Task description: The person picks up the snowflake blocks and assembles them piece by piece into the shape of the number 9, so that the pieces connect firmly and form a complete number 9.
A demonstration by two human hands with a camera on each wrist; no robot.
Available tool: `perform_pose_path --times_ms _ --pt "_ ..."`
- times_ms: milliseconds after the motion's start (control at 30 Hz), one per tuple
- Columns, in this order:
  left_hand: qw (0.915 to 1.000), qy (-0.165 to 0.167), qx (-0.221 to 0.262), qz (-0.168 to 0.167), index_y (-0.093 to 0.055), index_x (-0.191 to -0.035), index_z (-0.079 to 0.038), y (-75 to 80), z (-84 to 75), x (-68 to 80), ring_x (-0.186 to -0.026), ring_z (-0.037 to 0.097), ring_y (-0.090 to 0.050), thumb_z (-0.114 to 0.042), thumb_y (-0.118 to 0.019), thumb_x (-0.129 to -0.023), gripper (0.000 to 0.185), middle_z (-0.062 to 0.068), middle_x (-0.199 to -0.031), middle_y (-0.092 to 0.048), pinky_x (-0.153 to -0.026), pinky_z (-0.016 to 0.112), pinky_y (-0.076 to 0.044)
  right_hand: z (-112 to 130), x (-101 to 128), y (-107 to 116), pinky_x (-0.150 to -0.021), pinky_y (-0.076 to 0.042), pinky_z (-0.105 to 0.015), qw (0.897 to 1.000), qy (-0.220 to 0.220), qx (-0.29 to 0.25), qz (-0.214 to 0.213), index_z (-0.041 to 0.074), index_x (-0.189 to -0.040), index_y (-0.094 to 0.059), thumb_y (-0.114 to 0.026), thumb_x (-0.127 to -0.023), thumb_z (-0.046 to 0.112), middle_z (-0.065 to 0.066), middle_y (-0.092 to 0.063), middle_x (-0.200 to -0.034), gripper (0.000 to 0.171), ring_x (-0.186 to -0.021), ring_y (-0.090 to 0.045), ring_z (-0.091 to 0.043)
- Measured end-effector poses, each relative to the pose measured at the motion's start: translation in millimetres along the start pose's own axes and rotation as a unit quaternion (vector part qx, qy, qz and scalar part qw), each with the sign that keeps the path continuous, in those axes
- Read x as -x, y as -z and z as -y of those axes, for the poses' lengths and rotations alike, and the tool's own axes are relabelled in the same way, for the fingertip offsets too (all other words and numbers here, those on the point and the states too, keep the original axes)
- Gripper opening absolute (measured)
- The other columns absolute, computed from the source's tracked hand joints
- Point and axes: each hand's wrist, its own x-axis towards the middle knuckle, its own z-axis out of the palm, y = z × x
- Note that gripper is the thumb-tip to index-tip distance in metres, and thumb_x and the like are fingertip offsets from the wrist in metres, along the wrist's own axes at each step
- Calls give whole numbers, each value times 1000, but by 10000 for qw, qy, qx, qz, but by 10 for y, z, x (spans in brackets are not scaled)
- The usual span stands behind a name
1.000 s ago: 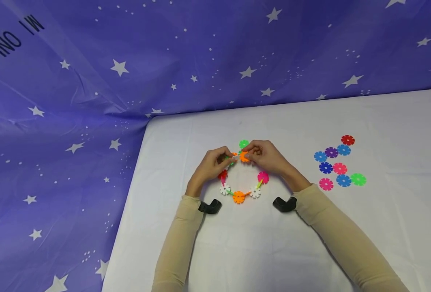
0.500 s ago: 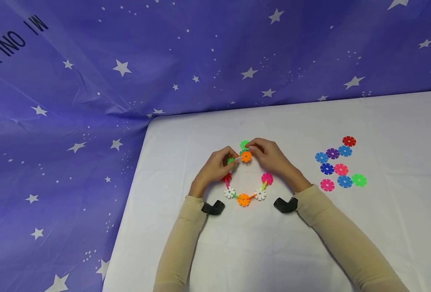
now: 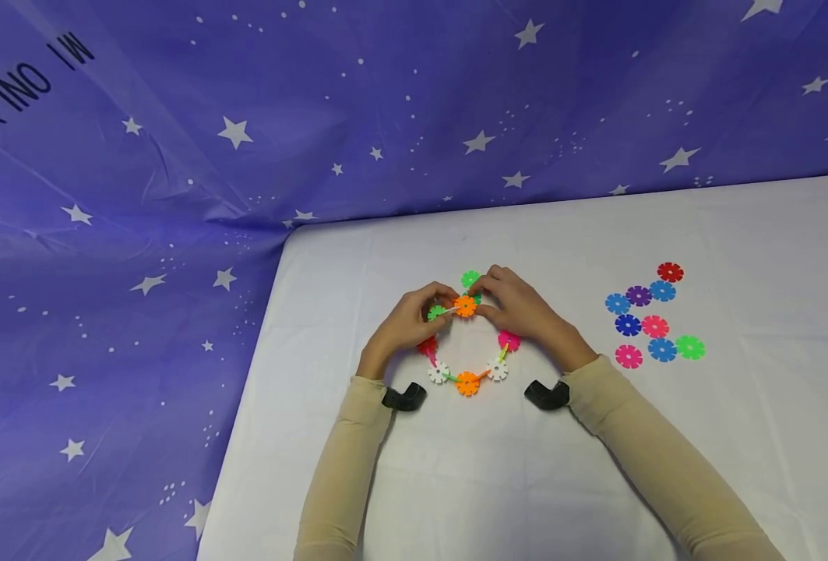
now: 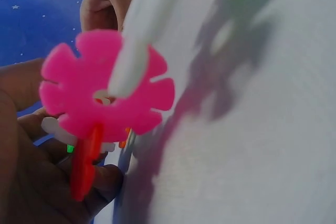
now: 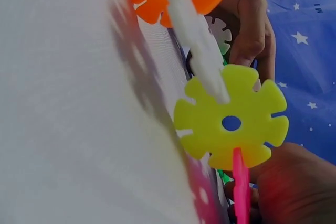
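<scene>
A: At 12 o'clock on the snowflake-disc ring (image 3: 466, 335), both hands pinch the orange disc (image 3: 465, 305); it dropped closer to the green disc (image 3: 436, 312).

B: Left hand (image 3: 403, 327), right hand (image 3: 522, 312) grasping; gap looks closed. Ring flat on the desk (image 3: 498, 475).

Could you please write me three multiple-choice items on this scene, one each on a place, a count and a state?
1. Where do the loose discs lie on the table?
A. right of the ring
B. left of the ring
C. inside the ring

2. How many loose discs are there?
A. four
B. nine
C. fifteen

3. What are the left hand and the right hand doing?
A. resting flat
B. pinching the ring at its far side
C. holding a cup

Answers: 1 A, the cluster sits right of the ring; 2 B, nine discs count out; 3 B, both hands' fingers meet at the orange disc.
</scene>
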Motion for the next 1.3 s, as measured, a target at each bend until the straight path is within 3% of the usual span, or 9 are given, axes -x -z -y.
perform_pose_path --times_ms 133,300,567,700,933,1300 --pt "10000 2 -96 -25 -59 -127 -11 10 3 9 -85 15 -56 -8 -62 -93 35 7 -108 -68 -71 25 -43 24 -1 -4 -80 -44 -40 9998 -30 205 -25 15 -126 -65 -70 -92 22 -6 -53 -104 35 -94 -49 -23" --pt "9998 -19 -186 -73 -57 -134 -11 20 18 14 -78 17 -53 -6 -59 -93 42 8 -107 -68 -67 27 -42 45 -7 -3 -81 -44 -40 9995 -265 141 -82 12 -115 -67 -74 -88 27 -7 -53 -103 32 -94 -50 -24" --pt "9992 -52 -379 -108 -59 -134 -11 38 18 20 -88 17 -56 -7 -59 -88 45 6 -110 -67 -79 30 -47 33 -12 73 -70 -42 -37 9980 -574 -206 -149 12 -111 -58 -70 -91 23 -5 -59 -88 26 -77 -52 -22" --pt "9990 -29 -423 -126 -60 -132 -10 37 22 16 -88 16 -56 -12 -64 -90 43 6 -113 -67 -79 30 -47 -5 -7 122 -72 -44 -35 9944 -521 -893 -211 9 -113 -58 -64 -95 15 -6 -62 -89 20 -77 -54 -20" --pt "9986 32 -502 -161 -62 -130 -10 29 24 -3 -86 15 -59 -18 -70 -91 41 6 -107 -69 -77 27 -48 13 -2 141 -68 -48 -26 9824 -216 -1834 -288 6 -106 -63 -71 -89 7 -8 -65 -88 19 -76 -57 -19" --pt "9982 124 -463 -355 -63 -128 -8 7 13 -4 -82 15 -58 -18 -71 -91 39 8 -106 -70 -75 27 -49 40 2 85 -72 -50 -25 9802 182 -1966 -120 8 -106 -64 -71 -88 4 -6 -67 -92 20 -78 -60 -17"
